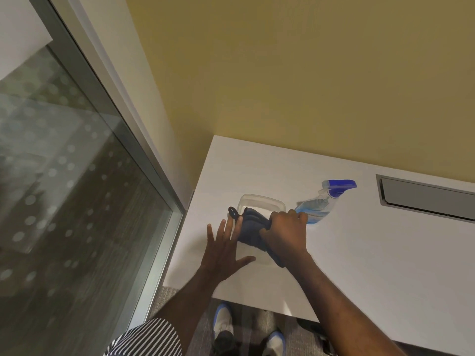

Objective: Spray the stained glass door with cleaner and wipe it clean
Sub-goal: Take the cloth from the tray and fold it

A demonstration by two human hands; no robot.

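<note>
A dark blue cloth (250,228) lies over a clear plastic container (262,202) on the white table (372,253). My right hand (285,232) is closed on the cloth's right side. My left hand (226,249) is spread flat with its fingers apart, resting against the cloth's left edge and the container. A spray bottle (323,204) of blue cleaner with a blue trigger head lies on its side just behind my right hand. The glass door (64,201), with a grey metal frame and pale dot patterns, fills the left of the view.
A yellow wall rises behind the table. A grey recessed cable hatch (426,199) is set into the table at the far right. Below the table's near edge are my white-and-blue shoes (223,322) on grey carpet.
</note>
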